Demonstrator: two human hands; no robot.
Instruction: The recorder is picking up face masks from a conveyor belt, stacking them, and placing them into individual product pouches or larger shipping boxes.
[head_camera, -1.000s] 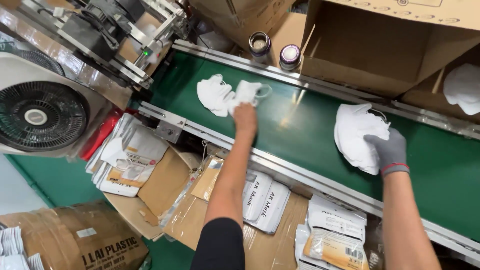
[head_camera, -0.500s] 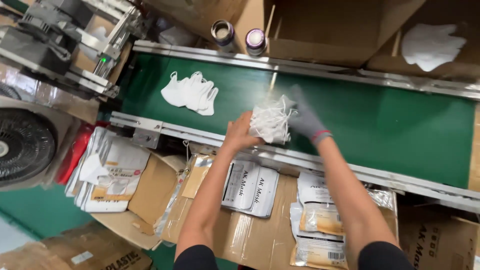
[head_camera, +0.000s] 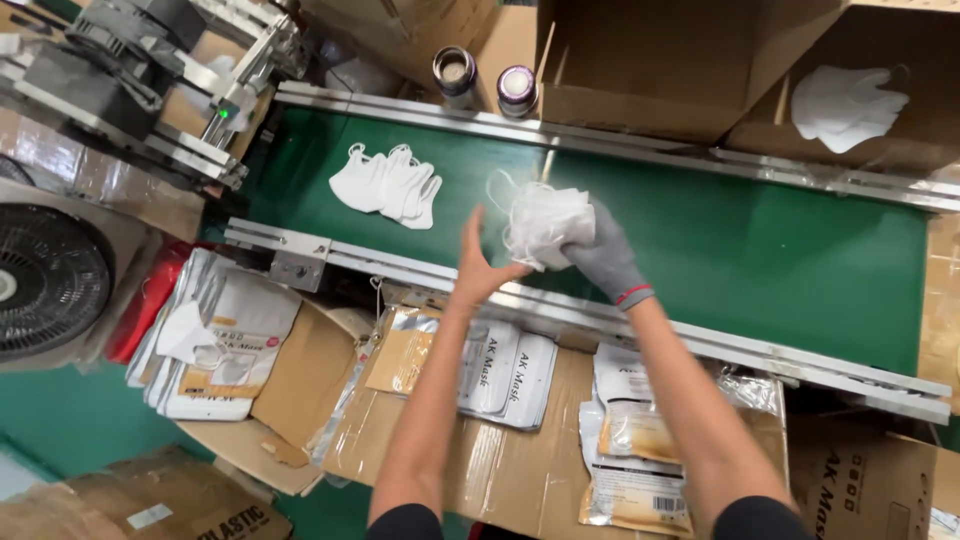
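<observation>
"Where are the hands now?"

"Both are together over the green belt (head_camera: 760, 250), near its front rail (head_camera: 600, 315). A second ago they were far apart, one on each side of the belt."

"What do they hold?"

"The right hand (head_camera: 600, 262), in a grey glove, is closed around a bunch of white masks (head_camera: 548, 225). The left hand (head_camera: 478, 268) is bare. Its fingers are spread and it cups the side of the bunch."

"Was the bunch there before?"

"No. The right hand had some masks far to the right on the belt. The left hand was picking at the pile on the left. Now they have come together into one bunch, held up just above the belt."

"Is anything left on the belt?"

"Yes. A small pile of flat masks (head_camera: 388, 185) lies to the left of the bunch, well apart from it."

"So what does that tell us?"

"I think the masks are being gathered into one stack. The silver pouches (head_camera: 510, 372) lie below the rail, close to the hands, and none is in a hand."
</observation>
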